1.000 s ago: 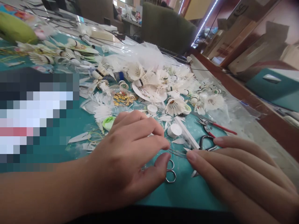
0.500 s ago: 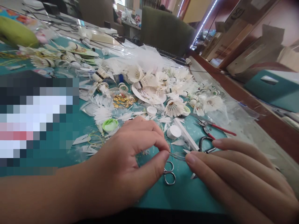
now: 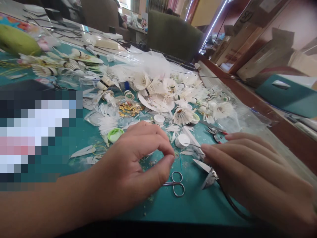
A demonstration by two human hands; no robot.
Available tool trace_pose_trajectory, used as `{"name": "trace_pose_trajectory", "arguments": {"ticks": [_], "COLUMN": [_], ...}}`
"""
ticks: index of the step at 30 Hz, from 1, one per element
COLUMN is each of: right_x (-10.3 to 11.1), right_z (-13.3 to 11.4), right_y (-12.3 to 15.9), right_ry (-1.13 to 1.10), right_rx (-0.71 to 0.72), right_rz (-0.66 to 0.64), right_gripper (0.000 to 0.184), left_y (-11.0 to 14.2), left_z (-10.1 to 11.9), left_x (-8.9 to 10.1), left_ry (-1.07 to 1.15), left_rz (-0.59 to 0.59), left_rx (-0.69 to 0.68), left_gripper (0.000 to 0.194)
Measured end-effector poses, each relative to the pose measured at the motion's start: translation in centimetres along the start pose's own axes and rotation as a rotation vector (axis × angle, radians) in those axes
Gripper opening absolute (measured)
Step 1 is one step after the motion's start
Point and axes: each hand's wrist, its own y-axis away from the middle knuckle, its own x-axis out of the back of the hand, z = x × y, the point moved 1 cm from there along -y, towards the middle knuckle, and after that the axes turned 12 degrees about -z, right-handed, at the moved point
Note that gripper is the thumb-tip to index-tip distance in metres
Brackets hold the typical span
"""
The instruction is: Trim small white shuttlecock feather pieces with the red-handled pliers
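My left hand (image 3: pixel 138 165) is closed in a pinch, thumb against forefinger; whatever may be between the tips is too small to make out. At the fingertips of my right hand (image 3: pixel 247 172) a thin dark wire-like piece (image 3: pixel 192 144) sticks out to the left. Scissors (image 3: pixel 213 173) with a dark handle show beneath that hand, blades apart and pointing left, handle partly hidden; they appear to be held in the palm. Small metal scissors (image 3: pixel 177 183) lie on the green mat (image 3: pixel 193 208) between the hands. A white spool (image 3: pixel 182 140) stands just beyond them.
Shuttlecocks (image 3: pixel 183 115) and white feathers (image 3: pixel 109 120) crowd the mat behind the hands. A bag of gold-coloured pieces (image 3: pixel 130 108), a green-rimmed lid (image 3: pixel 115 135) and red-handled pliers (image 3: pixel 218 135) lie nearby. Further right is a teal box (image 3: pixel 284 96).
The hands have moved apart. The thin piece that spanned both fingertips now extends only from my right hand, which has risen slightly. More of the dark-handled scissors shows.
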Motion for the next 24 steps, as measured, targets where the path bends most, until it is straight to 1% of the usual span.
{"name": "trace_pose_trajectory", "arguments": {"ticks": [2, 3, 4, 5, 7, 9, 10, 11, 12, 14, 16, 19, 22, 24], "right_x": [-0.3, -0.3, -0.2, -0.2, 0.0, -0.2, -0.3, -0.6, -0.9, -1.6, -2.3, -3.3, -3.9, -3.8], "right_z": [1.3, 2.1, 3.1, 4.1, 6.4, 8.8, 9.9, 11.0, 11.9, 13.2, 14.0, 14.5, 14.7, 14.5], "right_y": [-0.3, -0.3, -0.3, -0.2, 0.2, 0.8, 1.2, 1.5, 1.8, 2.1, 2.3, 2.4, 2.2, 2.2], "right_ry": [0.020, 0.047, 0.088, 0.130, 0.169, 0.171, 0.162, 0.135, 0.142, 0.124, 0.111, 0.089, 0.070, 0.061], "right_rx": [0.011, -0.006, -0.045, -0.110, -0.216, -0.341, -0.430, -0.529, -0.589, -0.648, -0.707, -0.770, -0.797, -0.800], "right_rz": [0.052, 0.097, 0.151, 0.150, 0.174, 0.051, 0.055, -0.022, -0.016, -0.097, -0.165, -0.249, -0.312, -0.362], "right_gripper": [0.038, 0.044, 0.049, 0.051, 0.041, 0.033, 0.027, 0.028, 0.028, 0.029, 0.032, 0.037, 0.043, 0.045], "left_y": [0.1, 0.1, 0.1, 0.1, 0.1, 0.1, 0.1, 0.2, 0.2, 0.3, 0.4, 0.6, 0.5, 0.4], "left_z": [-0.1, -0.1, -0.1, -0.2, -0.2, -0.2, -0.1, -0.1, -0.1, -0.2, -0.3, -0.5, -0.7, -0.8], "left_x": [0.1, 0.1, 0.2, 0.3, 0.4, 0.6, 0.6, 0.7, 0.7, 0.8, 0.7, 0.4, 0.2, 0.2], "left_ry": [-0.012, -0.021, -0.030, -0.039, -0.065, -0.108, -0.132, -0.152, -0.167, -0.170, -0.165, -0.160, -0.151, -0.150], "left_rz": [0.006, 0.010, 0.010, 0.013, 0.012, -0.013, -0.029, -0.048, -0.059, -0.055, -0.048, -0.028, -0.006, -0.002], "left_rx": [0.000, 0.000, -0.001, -0.005, -0.014, -0.026, -0.030, -0.031, -0.030, -0.029, -0.028, -0.040, -0.052, -0.059], "left_gripper": [0.019, 0.020, 0.020, 0.020, 0.020, 0.019, 0.019, 0.019, 0.019, 0.019, 0.020, 0.022, 0.022, 0.023]}}
